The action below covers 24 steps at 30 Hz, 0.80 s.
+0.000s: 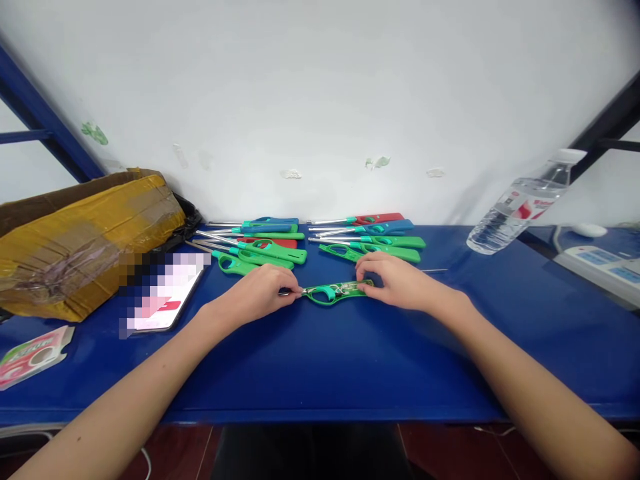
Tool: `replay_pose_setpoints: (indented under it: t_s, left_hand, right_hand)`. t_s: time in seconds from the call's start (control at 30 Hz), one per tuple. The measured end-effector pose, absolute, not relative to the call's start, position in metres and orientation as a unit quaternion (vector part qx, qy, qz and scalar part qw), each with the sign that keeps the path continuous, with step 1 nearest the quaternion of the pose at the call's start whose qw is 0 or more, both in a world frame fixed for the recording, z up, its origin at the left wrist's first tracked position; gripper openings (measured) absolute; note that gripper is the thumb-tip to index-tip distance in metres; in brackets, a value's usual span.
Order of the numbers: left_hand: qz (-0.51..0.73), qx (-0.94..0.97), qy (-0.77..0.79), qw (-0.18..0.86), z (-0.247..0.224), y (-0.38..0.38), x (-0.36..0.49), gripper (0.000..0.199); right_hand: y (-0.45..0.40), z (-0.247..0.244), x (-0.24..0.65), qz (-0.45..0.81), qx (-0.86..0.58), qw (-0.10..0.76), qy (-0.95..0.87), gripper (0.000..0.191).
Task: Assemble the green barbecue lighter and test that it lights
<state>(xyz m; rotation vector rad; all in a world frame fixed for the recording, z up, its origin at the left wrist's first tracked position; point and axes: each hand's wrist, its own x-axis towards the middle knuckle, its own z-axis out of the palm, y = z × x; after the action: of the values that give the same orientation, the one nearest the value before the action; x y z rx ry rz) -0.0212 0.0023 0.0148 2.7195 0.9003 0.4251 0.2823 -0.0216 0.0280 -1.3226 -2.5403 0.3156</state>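
Between the front and back edges of the worktop (300, 373), the opened lighter (327, 294) is best kept level, left hand (260, 292) pinching its tube (306, 292), right hand (393, 279) gripping its handle between slightly parted fingertips.

Single view, worn on head: looks forward and down across the table (320, 373), fairly near; left hand (265, 290) and right hand (393, 280) mid-frame, wall (320, 100) ahead filling top, floor (450, 457) along bottom edge.

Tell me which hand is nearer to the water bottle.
Right. The right hand is left of the water bottle, at one end of the open green lighter; the left hand is farther left, at the lighter's other end.
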Motion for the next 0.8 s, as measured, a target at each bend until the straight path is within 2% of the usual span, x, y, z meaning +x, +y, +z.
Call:
replay_pose_setpoints:
  t_s: [0.8]
  left_hand:
    - [0.137, 0.931, 0.320, 0.112, 0.0160, 0.0002, -0.0198, 0.014]
  right_hand:
    - [-0.0243, 0.0342, 0.2823, 0.095, -0.450, 0.113, -0.881, 0.011]
